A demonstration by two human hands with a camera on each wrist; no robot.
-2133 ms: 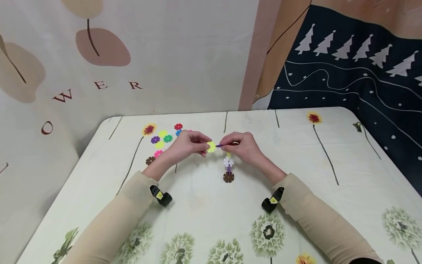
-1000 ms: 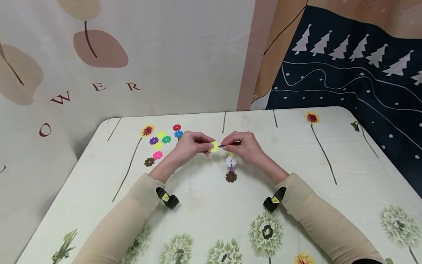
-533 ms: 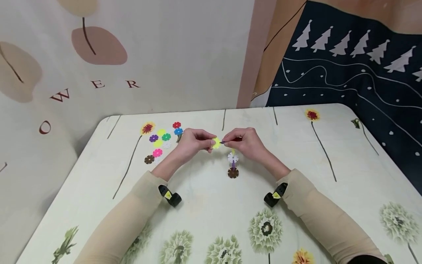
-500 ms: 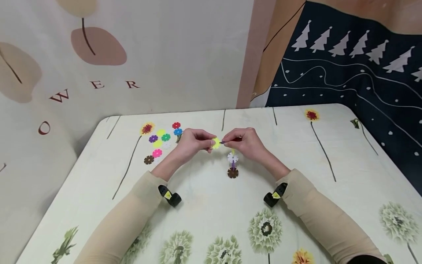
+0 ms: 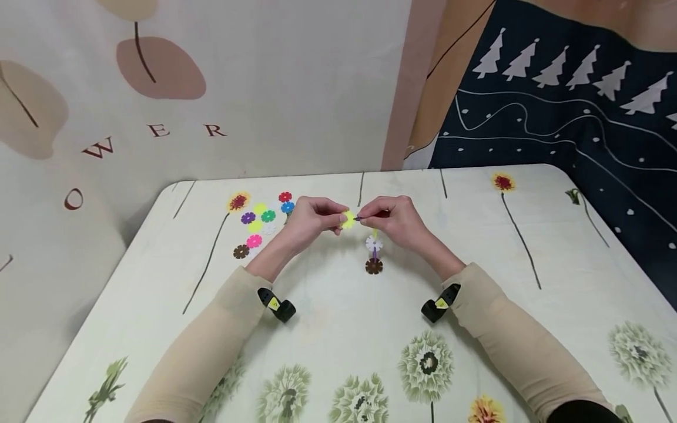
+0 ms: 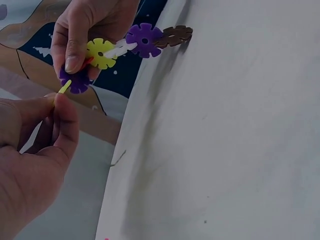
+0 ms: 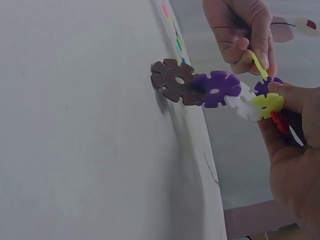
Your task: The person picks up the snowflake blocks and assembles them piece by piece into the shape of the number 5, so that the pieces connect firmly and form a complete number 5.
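The left hand (image 5: pixel 312 222) is pinching a yellow disc (image 5: pixel 348 220) crosswise to the purple disc (image 6: pixel 77 84) the right hand (image 5: pixel 394 218) is gripping, seemingly for alignment, while the chain (image 7: pixel 225 86) is hanging nearward over the counter (image 5: pixel 328 305).

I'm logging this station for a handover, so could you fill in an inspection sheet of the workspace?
Surface: floral-print tablecloth.
Job's things: notched-disc chain, brown at one end, purple at the other; held yellow disc at the purple end, joining unclear; loose discs toward back left.
Clutter: nothing seen.
Grips: left grip pinches the held yellow disc; right grip holds the chain near its purple end.
Cables: nothing seen.
Surroundings: pale printed backdrop behind; navy tree-print cloth at back right.
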